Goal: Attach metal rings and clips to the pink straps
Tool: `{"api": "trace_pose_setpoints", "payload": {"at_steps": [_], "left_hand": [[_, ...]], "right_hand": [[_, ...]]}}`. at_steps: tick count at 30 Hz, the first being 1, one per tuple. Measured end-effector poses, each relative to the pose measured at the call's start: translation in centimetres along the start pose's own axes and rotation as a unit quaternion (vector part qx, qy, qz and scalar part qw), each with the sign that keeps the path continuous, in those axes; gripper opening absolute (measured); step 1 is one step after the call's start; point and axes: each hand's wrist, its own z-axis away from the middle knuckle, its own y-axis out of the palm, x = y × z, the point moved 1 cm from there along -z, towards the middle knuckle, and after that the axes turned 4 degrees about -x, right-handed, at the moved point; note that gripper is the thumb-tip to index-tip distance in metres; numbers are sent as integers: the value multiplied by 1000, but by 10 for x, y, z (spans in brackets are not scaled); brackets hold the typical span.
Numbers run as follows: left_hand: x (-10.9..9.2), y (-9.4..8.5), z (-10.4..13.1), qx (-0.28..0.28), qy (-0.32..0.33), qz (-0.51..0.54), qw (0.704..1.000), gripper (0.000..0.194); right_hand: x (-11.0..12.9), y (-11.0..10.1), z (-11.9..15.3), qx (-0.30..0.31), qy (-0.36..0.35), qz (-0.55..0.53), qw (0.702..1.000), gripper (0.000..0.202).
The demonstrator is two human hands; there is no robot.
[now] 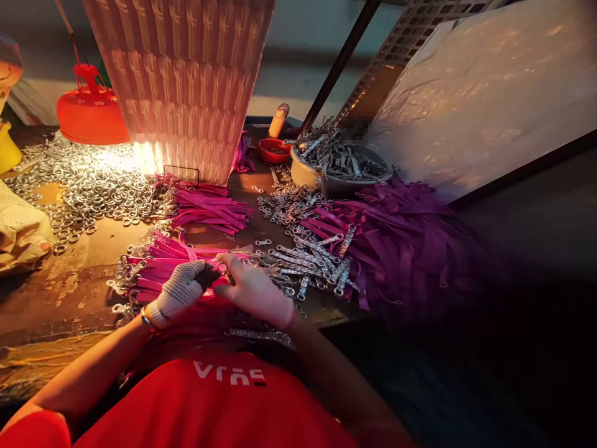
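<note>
My left hand (181,289), in a white dotted glove with dark fingertips, is closed in a pinch over a pile of magenta straps (158,264) with metal rings at their ends. My right hand (256,291), in a pale glove, meets it, thumb and forefinger bent together. Something magenta shows between the fingertips; its shape is too small to make out. Right of my hands lie silver metal pieces with looped ends (303,258). A second bundle of magenta straps (209,208) sits behind my hands.
Loose metal rings (102,180) spread under a red lamp (91,115) beside a ridged translucent sheet (186,74). A full basin (305,171), a small red bowl (273,152) and heaped purple straps (396,242) stand right. A cloth bag (21,230) lies left.
</note>
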Motion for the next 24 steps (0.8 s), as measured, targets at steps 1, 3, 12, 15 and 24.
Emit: {"api": "trace_pose_setpoints", "payload": {"at_steps": [1, 3, 12, 15, 24], "left_hand": [[0, -1, 1, 3, 20, -38, 999, 22], [0, -1, 5, 15, 44, -98, 994, 21], [-17, 0, 3, 120, 84, -202, 968, 17], [-23, -19, -4, 112, 99, -257, 955, 17], [-21, -164, -11, -7, -74, -69, 995, 38]], "right_hand": [[0, -2, -1, 19, 4, 21, 1000, 55], [1, -2, -2, 39, 15, 73, 996, 40], [2, 14, 8, 37, -52, 210, 976, 34], [-10, 17, 10, -1, -88, 221, 971, 31], [-68, -6, 10, -63, -172, 139, 973, 39]]}}
